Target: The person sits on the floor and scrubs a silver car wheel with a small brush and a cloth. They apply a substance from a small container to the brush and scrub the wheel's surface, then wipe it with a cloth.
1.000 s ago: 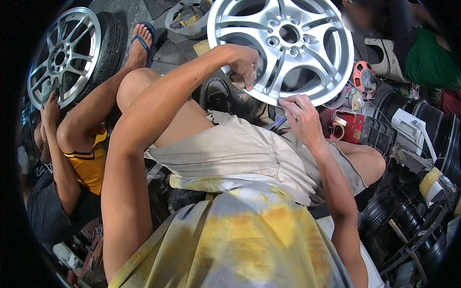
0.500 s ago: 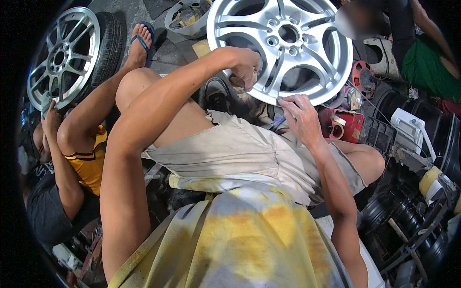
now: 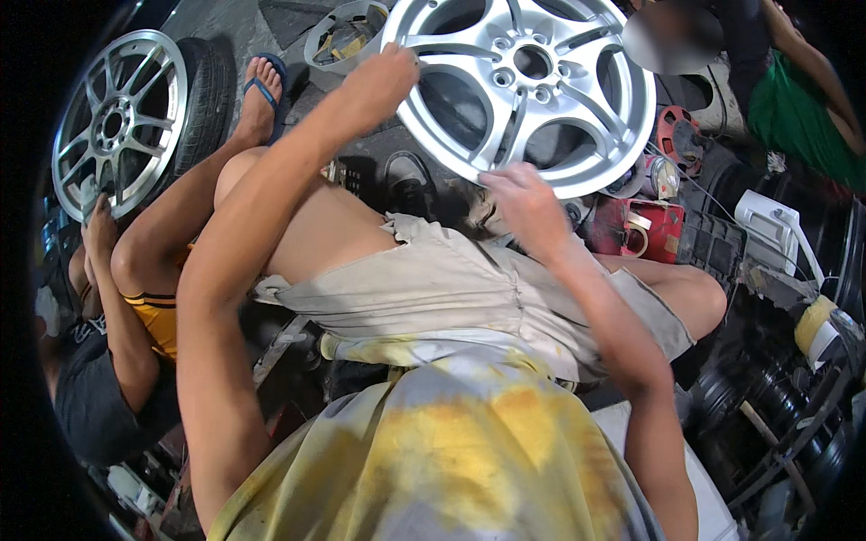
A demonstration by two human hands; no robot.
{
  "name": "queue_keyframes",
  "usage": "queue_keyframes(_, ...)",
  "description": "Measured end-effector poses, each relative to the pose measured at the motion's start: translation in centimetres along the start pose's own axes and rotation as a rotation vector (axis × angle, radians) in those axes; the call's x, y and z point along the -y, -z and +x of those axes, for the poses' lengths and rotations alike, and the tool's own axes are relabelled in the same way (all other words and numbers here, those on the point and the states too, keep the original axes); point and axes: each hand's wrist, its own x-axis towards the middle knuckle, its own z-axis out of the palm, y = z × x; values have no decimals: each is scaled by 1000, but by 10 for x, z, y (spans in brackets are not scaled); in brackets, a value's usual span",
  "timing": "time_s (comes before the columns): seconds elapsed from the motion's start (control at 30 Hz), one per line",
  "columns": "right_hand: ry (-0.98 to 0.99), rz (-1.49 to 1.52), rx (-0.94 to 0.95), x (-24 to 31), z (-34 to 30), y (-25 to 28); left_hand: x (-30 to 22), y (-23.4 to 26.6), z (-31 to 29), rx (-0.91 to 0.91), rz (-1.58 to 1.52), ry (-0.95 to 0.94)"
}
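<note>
A silver alloy wheel rim (image 3: 505, 133) with paired spokes and a round centre hole lies ahead of me, its near edge above my lap. At its left edge is my left hand (image 3: 386, 79), the fingers curled over the lip and partly hidden from view. Against the near edge sits my right hand (image 3: 530, 209), slightly blurred, with the fingers bent together at the lip. A small dark spot shows at its fingertips, too small to name.
At left, another person's hand (image 3: 101, 216) touches a second alloy wheel (image 3: 122, 126) beside a tyre (image 3: 200, 104). A bucket (image 3: 327, 56) stands beyond my left hand. At right lie a red box (image 3: 663, 225), a red reel (image 3: 678, 135) and a white case (image 3: 765, 230). Another person sits at the upper right.
My left hand has moved up and left along the rim, away from the near-left edge. The right hand has shifted a little left along the near edge.
</note>
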Motion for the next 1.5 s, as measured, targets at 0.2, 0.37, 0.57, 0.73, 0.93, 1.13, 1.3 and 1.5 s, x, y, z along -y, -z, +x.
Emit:
queue_keyframes(0.2,-86,60,187,-60,-26,51,-106,5,-43,215,324,-158)
queue_keyframes(0.37,-170,235,163,-53,-9,56,-193,21,-5,270,-115,-276)
queue_keyframes(0.57,-512,154,-156,-106,-61,123,-235,-29,39,-32,-734,-75)
queue_keyframes(0.73,-489,143,-312,-98,-70,116,-133,5,6,266,-726,-233)
queue_keyframes(0.93,-425,3,-475,-96,-59,110,-101,31,41,-241,-707,179)
queue_keyframes(1.13,-693,280,-597,-112,-58,107,-186,-64,78,-333,-641,46)
queue_keyframes(1.3,-882,778,-731,-139,-67,93,-251,-47,134,-274,-752,-82)
queue_keyframes(1.5,-801,365,-662,-136,-72,110,-188,-72,125,-359,-521,-388)
